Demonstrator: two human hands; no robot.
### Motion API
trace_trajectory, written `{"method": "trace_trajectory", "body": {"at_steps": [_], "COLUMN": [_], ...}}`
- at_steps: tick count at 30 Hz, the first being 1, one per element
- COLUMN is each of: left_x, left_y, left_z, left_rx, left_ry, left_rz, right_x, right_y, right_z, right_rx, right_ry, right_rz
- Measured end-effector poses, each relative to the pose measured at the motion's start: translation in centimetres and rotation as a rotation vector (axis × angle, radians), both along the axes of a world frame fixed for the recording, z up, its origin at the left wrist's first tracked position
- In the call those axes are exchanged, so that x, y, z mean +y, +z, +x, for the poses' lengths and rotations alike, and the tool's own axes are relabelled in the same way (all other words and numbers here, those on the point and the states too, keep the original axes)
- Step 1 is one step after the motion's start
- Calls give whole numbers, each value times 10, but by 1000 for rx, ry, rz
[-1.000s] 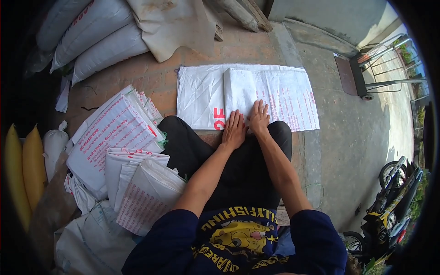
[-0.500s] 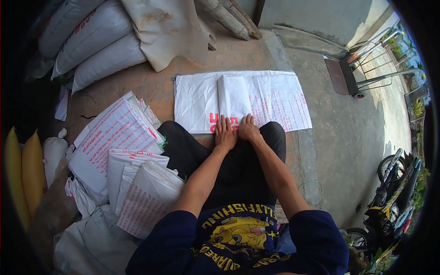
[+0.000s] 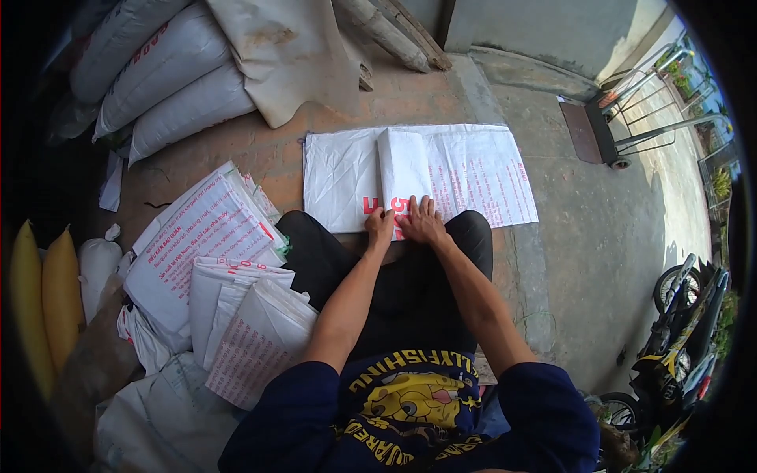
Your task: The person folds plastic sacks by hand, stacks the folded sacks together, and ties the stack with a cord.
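Observation:
White woven sacks with red print lie flat on the floor in front of my knees. A narrower folded sack rests across their middle, red characters showing at its near end. My left hand is at the near left edge of this fold, fingers curled in and pinching the edge. On the fold's near right part lies my right hand, fingers spread and pressing on the printed material.
Printed sacks are piled at my left, with smaller folded ones beside my thigh. Filled white sacks are stacked at upper left. A hand truck and a motorbike stand at right.
The narrow fold has shifted slightly left, and more red print shows at its near end. My left hand has gone from flat to curled at the fold's left edge.

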State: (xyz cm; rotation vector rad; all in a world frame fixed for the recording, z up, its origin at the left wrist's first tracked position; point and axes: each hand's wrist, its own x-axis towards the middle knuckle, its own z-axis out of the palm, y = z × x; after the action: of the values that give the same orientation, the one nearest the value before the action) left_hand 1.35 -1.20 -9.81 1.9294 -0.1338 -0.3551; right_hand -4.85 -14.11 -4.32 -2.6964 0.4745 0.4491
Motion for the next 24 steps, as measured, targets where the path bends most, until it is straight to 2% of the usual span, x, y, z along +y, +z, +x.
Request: {"method": "trace_trajectory", "body": {"at_steps": [2, 5, 6, 8, 9, 11, 12, 14, 18, 21, 24], "left_x": [-12, -14, -15, -18, -20, -24, -26, -33, -44, -38, -22], "left_y": [8, 32, 33, 28, 44, 83, 106, 136, 149, 136, 103], "left_z": [-9, -8, -3, 7, 9, 6, 1, -6, -20, -25, -25], "left_rx": [-135, -120, -126, -322, -314, -417, -392, -479, -735, -887, -839], "left_ry": [163, 215, 217, 278, 290, 324, 338, 305, 136, 155, 32], "left_rz": [-59, -172, -168, -18, -13, 44, 86, 114, 130, 188, 171], "right_x": [-5, -6, -5, -8, -14, -7, 15, 23, 31, 30, 24], "right_y": [-8, -32, -47, -75, -77, -87, -75, -21, -23, -30, -39], "right_z": [4, 12, 20, 33, 40, 48, 56, 47, 46, 41, 35], "right_rx": [-112, -204, -210, -270, -183, -436, -582, -413, -411, -368, -314], "right_ry": [-24, -21, -18, -42, 438, 304, -199, -287, -455, -598, -744], "right_rz": [140, 149, 154, 275, -202, 108, 529, 1498, 1664, 1773, 1871]}}
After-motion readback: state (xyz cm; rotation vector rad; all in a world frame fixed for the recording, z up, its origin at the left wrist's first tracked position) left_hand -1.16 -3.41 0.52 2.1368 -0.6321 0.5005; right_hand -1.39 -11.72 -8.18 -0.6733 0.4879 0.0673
